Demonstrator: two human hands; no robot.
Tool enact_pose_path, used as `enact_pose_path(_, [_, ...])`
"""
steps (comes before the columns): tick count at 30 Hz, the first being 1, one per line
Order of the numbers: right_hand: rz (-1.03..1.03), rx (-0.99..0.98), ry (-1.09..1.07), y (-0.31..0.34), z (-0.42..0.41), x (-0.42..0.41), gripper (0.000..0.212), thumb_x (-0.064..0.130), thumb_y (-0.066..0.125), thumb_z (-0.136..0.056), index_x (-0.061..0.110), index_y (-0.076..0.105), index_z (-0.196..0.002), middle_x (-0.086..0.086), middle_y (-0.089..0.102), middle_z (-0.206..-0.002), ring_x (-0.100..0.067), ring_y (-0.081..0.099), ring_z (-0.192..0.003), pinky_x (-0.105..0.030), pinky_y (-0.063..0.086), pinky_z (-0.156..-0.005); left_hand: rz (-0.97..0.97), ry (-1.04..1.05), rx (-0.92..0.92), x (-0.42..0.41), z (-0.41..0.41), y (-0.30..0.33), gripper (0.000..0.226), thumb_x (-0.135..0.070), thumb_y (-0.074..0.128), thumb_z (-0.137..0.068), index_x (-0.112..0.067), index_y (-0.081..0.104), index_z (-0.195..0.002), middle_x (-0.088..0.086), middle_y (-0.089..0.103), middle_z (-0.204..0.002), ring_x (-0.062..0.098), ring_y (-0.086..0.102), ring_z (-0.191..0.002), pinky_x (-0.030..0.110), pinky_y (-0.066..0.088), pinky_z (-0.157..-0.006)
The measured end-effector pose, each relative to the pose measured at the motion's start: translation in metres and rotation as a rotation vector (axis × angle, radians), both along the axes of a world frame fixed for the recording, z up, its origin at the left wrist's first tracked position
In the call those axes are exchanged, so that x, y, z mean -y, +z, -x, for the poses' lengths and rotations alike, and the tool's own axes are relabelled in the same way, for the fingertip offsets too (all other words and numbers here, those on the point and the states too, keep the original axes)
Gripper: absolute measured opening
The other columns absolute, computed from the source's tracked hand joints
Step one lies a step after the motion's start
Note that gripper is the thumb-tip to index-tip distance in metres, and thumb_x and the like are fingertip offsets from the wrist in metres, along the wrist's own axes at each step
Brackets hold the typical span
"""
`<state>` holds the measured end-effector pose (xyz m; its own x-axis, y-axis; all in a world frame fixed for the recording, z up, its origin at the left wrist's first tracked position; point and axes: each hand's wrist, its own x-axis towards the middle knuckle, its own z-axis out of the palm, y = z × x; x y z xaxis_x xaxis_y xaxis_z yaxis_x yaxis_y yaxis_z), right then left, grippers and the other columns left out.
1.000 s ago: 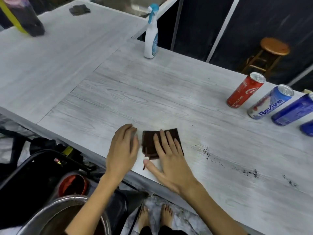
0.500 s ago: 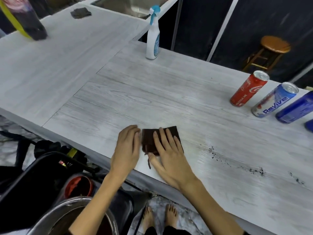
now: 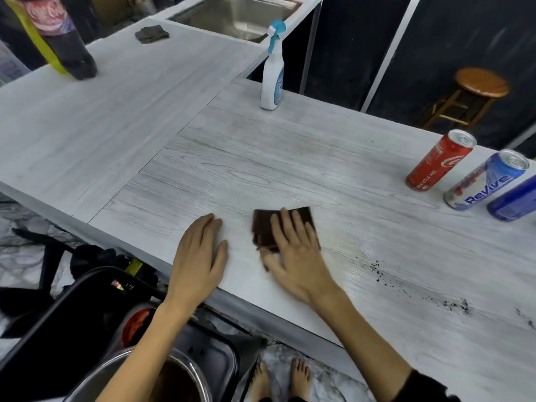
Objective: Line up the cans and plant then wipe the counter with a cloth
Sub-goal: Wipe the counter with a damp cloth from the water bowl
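Observation:
A folded dark brown cloth (image 3: pixel 264 230) lies near the front edge of the pale wood-grain counter (image 3: pixel 261 158). My right hand (image 3: pixel 293 253) presses flat on it, fingers spread. My left hand (image 3: pixel 200 253) rests flat on the bare counter a short gap to the cloth's left, holding nothing. At the right stand a red can (image 3: pixel 438 161), a blue and white can (image 3: pixel 487 181) and a dark blue can (image 3: pixel 513 201), side by side. Dark crumbs (image 3: pixel 380 271) are scattered along the counter right of my right hand. No plant is in view.
A white spray bottle (image 3: pixel 272 74) stands at the counter's far edge. On the left counter section are a dark soda bottle (image 3: pixel 63 44) and a grey rag (image 3: pixel 150 33), with a steel sink (image 3: pixel 240 15) behind. A wooden stool (image 3: pixel 472 94) stands beyond. Bins and a pot (image 3: pixel 185 381) sit below the front edge.
My right hand has slid the cloth to the right, opening a gap between it and my left hand, which stays flat on the counter.

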<state>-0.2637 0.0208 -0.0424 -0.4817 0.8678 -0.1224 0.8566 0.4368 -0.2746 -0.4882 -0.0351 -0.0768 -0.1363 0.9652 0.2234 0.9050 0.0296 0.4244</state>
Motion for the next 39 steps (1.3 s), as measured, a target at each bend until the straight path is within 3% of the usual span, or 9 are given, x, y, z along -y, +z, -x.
enact_pose_path(4, [0.01, -0.047, 0.241, -0.008, -0.021, 0.062, 0.079, 0.067, 0.023, -0.108, 0.024, 0.0, -0.169, 0.0, -0.007, -0.178, -0.018, -0.012, -0.163, -0.047, 0.002, -0.132, 0.006, 0.045, -0.004, 0.006, 0.015, -0.004, 0.052, -0.041, 0.039, -0.105, -0.015, 0.044, -0.15, 0.003, 0.041, -0.159, 0.021, 0.035, -0.149, 0.042, 0.029, -0.123])
enact_pose_path(8, [0.024, -0.047, 0.081, -0.007, -0.076, 0.048, 0.077, 0.072, 0.013, -0.105, 0.031, -0.003, -0.168, 0.009, -0.014, -0.176, -0.01, -0.019, -0.161, -0.044, 0.001, -0.132, -0.002, 0.04, -0.015, 0.009, 0.019, -0.003, 0.051, -0.038, 0.038, -0.107, -0.012, 0.046, -0.149, 0.005, 0.043, -0.158, 0.022, 0.038, -0.148, 0.045, 0.031, -0.122])
enact_pose_path(13, [0.045, -0.044, -0.133, 0.001, -0.027, -0.011, 0.079, 0.065, 0.023, -0.105, 0.023, 0.003, -0.169, -0.001, -0.011, -0.177, -0.02, -0.017, -0.162, -0.045, -0.006, -0.132, 0.01, 0.062, -0.009, 0.008, 0.013, -0.001, 0.051, -0.038, 0.039, -0.105, -0.012, 0.046, -0.149, 0.006, 0.043, -0.158, 0.025, 0.038, -0.148, 0.047, 0.032, -0.121])
enact_pose_path(17, [0.031, -0.073, 0.015, -0.004, -0.012, 0.024, 0.078, 0.066, 0.024, -0.107, 0.024, 0.002, -0.169, 0.001, -0.012, -0.176, -0.016, -0.02, -0.161, -0.042, -0.008, -0.132, 0.02, 0.058, 0.019, 0.009, 0.014, -0.001, 0.052, -0.039, 0.042, -0.104, -0.016, 0.044, -0.149, 0.004, 0.04, -0.159, 0.024, 0.036, -0.148, 0.047, 0.03, -0.122])
enact_pose_path(21, [-0.008, -0.077, 0.124, -0.011, -0.056, 0.069, 0.077, 0.071, 0.021, -0.106, 0.031, 0.0, -0.169, 0.006, -0.008, -0.177, -0.013, -0.014, -0.162, -0.038, -0.006, -0.131, 0.011, 0.057, 0.031, 0.009, 0.012, 0.0, 0.053, -0.039, 0.043, -0.103, -0.014, 0.044, -0.149, 0.004, 0.04, -0.159, 0.024, 0.035, -0.149, 0.048, 0.03, -0.122])
enact_pose_path(25, [-0.006, -0.062, -0.092, -0.004, -0.06, 0.023, 0.069, 0.058, 0.018, -0.11, 0.026, 0.009, -0.169, 0.001, -0.004, -0.177, -0.016, -0.013, -0.163, -0.044, 0.0, -0.133, 0.007, 0.067, 0.03, 0.01, 0.008, 0.003, 0.053, -0.036, 0.044, -0.102, -0.011, 0.046, -0.148, 0.008, 0.042, -0.158, 0.026, 0.037, -0.148, 0.049, 0.03, -0.121])
enact_pose_path(28, [0.064, -0.09, -0.217, 0.004, -0.018, -0.024, 0.069, 0.054, 0.024, -0.111, 0.02, 0.009, -0.169, -0.005, -0.004, -0.177, -0.024, -0.011, -0.163, -0.045, -0.006, -0.132, 0.009, 0.07, 0.036, 0.01, 0.007, 0.005, 0.053, -0.035, 0.045, -0.102, -0.01, 0.048, -0.148, 0.009, 0.043, -0.158, 0.027, 0.038, -0.147, 0.049, 0.031, -0.121])
enact_pose_path(35, [0.023, -0.077, 0.116, 0.0, 0.004, 0.038, 0.079, 0.067, 0.02, -0.107, 0.02, 0.008, -0.169, -0.006, -0.002, -0.177, -0.022, -0.009, -0.163, -0.044, -0.004, -0.133, 0.012, 0.074, 0.025, 0.01, 0.01, 0.004, 0.052, -0.039, 0.044, -0.102, -0.015, 0.047, -0.148, 0.005, 0.042, -0.159, 0.025, 0.038, -0.147, 0.042, 0.029, -0.122])
enact_pose_path(39, [0.063, -0.003, 0.058, -0.002, -0.036, 0.032, 0.085, 0.076, 0.003, -0.099, 0.027, -0.001, -0.169, 0.001, -0.012, -0.176, -0.016, -0.019, -0.161, -0.043, -0.003, -0.133, 0.006, 0.067, 0.021, 0.01, 0.012, 0.003, 0.052, -0.04, 0.044, -0.103, -0.015, 0.048, -0.148, 0.005, 0.042, -0.159, 0.023, 0.038, -0.148, 0.044, 0.029, -0.123])
